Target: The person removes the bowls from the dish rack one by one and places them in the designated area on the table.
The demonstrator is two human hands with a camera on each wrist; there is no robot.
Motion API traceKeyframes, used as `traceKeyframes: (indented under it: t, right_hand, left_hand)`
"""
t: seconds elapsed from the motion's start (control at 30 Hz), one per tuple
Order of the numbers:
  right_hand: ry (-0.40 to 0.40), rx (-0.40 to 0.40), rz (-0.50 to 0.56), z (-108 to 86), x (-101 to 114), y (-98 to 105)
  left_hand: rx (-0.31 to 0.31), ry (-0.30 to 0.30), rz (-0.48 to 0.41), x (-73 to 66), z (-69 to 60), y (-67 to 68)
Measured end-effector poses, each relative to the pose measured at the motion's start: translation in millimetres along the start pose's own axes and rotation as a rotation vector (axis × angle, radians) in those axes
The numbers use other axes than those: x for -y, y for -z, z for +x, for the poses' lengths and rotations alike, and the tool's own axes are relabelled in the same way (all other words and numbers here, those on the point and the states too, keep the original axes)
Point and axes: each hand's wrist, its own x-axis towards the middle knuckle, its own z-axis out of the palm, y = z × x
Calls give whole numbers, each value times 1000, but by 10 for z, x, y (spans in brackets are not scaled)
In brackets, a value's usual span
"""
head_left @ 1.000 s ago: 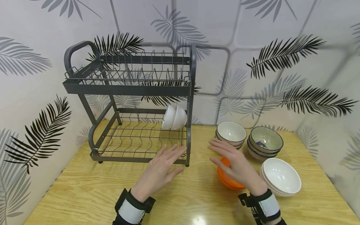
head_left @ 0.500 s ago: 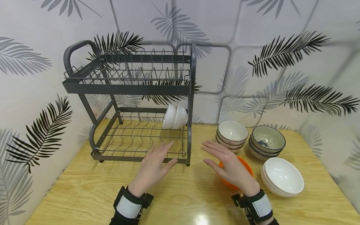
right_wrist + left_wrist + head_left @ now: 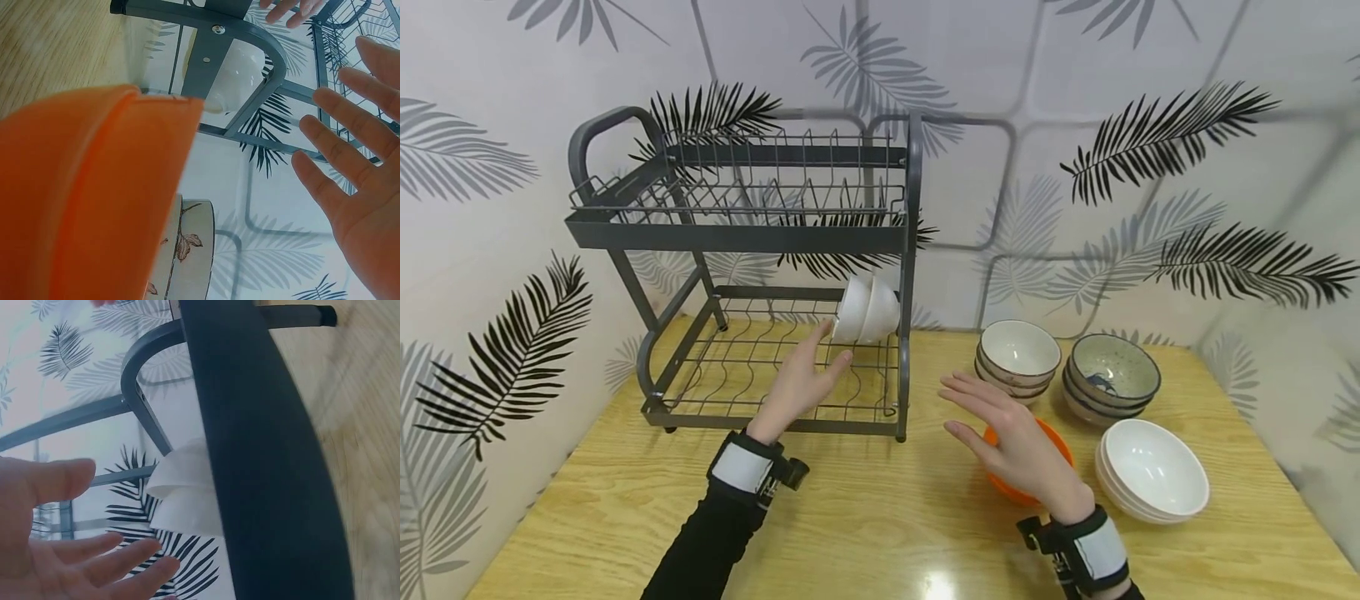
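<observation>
Two white bowls (image 3: 867,312) stand on edge, nested, at the right end of the lower tier of a dark grey dish rack (image 3: 775,423). My left hand (image 3: 799,382) reaches over the rack's front rail, fingertips close by the bowls; contact cannot be told. In the left wrist view its thumb and fingers (image 3: 140,553) are spread, with no bowl between them. My right hand (image 3: 1018,446) hovers with extended fingers over the stacked orange bowls (image 3: 1060,442), hiding part of them. The right wrist view shows the hand (image 3: 359,144) apart from the orange bowls (image 3: 94,194).
Right of the rack stand stacks of brown-rimmed bowls (image 3: 1018,354), speckled blue-rimmed bowls (image 3: 1114,375) and white bowls (image 3: 1153,471). The rack's upper tier (image 3: 737,237) overhangs the lower one. A patterned wall stands close behind the wooden table (image 3: 865,533).
My left hand first drew back slightly, then moved forward over the front rail towards the white bowls in the rack. My right hand shifted slightly left and now stays above the orange bowls.
</observation>
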Motion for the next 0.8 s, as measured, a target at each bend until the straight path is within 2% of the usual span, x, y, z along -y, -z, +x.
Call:
traceKeyframes:
  t: [0.13,0.27,0.5,0.8]
  right_hand:
    - [-6,-2,8,-10,1,5]
    - [-6,-10,16,-10,-1,9]
    - [19,-37,26,1,-11,8]
    - [35,-53,31,-8,-15,21]
  left_hand:
    - [-2,26,-54,6,157,3]
    - [23,53,-67,2,285,15]
    - [63,117,-146,25,441,3]
    - [67,106,-233,80,594,-105]
